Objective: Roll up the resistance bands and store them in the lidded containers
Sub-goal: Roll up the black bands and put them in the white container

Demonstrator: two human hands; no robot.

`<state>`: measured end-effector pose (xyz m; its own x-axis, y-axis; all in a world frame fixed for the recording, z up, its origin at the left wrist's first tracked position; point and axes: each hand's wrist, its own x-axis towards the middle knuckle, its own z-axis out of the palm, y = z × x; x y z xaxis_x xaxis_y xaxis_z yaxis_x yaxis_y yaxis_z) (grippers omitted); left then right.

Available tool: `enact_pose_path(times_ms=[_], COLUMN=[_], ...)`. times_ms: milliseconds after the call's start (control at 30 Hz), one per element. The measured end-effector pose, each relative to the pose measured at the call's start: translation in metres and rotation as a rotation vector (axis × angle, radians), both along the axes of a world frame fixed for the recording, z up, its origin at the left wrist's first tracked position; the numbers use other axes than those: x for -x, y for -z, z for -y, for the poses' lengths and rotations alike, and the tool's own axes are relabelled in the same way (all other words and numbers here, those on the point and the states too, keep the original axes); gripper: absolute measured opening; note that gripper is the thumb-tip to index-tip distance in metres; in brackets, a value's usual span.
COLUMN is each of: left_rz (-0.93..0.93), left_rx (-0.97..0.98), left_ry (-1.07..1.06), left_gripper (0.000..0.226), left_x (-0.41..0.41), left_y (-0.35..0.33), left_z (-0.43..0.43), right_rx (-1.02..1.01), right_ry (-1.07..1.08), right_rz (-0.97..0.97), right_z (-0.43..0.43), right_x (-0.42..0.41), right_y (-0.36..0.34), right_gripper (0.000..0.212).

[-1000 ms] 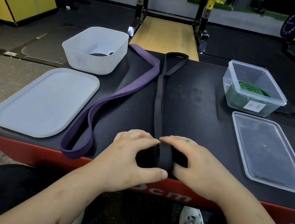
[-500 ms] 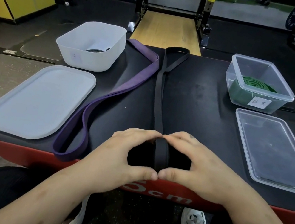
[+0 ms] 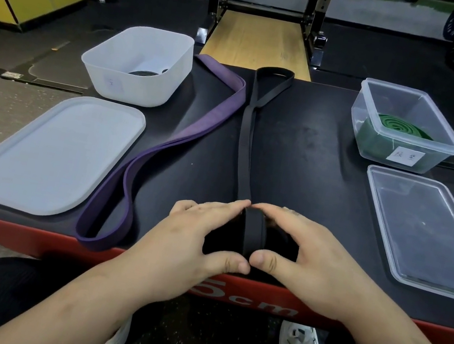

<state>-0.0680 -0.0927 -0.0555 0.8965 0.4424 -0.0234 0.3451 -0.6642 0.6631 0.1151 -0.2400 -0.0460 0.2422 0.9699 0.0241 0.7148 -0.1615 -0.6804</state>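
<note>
- Head view, risks: the black band (image 3: 244, 158) is only partly wound. Its coil (image 3: 253, 232) stands on edge near the front lip of the counter (image 3: 306, 161), and the free tail runs straight out to the far edge. I judge the coil could spring open if either grip eases, since wound rubber wants to unwind.
- Uneven side pressure could push the turns out into a cone, which would sit badly in a container.
- The coil is close to the near edge, so a slip toward the person could drop it to the floor.
- The purple band (image 3: 196, 133) lies just left of the tail. Rolling off-line could catch it.
- Hands: the left hand (image 3: 192, 238) and right hand (image 3: 311, 256) are clamped on the coil from either side. The fingers curl over it, the forefingers almost meet on the far side, and the thumbs touch on the near side.
- The white container (image 3: 105, 80) is far left and the clear container (image 3: 374, 155), holding a green band (image 3: 394, 125), is far right. Both are open, with the white lid (image 3: 50, 152) and clear lid (image 3: 433, 232) lying nearer.
</note>
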Motion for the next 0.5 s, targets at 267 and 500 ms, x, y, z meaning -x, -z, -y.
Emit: enact_pose_path(times_ms=[267,500], left_rz=[0.037,-0.015], left_rx=[-0.057,-0.053], left_ry=[0.040,0.031], left_gripper=[0.084,0.092], left_x=[-0.0003,-0.0043], left_y=[-0.0017,-0.0033], left_z=[-0.0017,-0.0078], right_rx=[0.020,0.000], right_ry=[-0.045,0.020], right_rz=[0.016,-0.020], right_z=[-0.0026,-0.0079], right_x=[-0.0075,-0.0061], right_y=[0.0074,0.0039], right_gripper=[0.073,0.064])
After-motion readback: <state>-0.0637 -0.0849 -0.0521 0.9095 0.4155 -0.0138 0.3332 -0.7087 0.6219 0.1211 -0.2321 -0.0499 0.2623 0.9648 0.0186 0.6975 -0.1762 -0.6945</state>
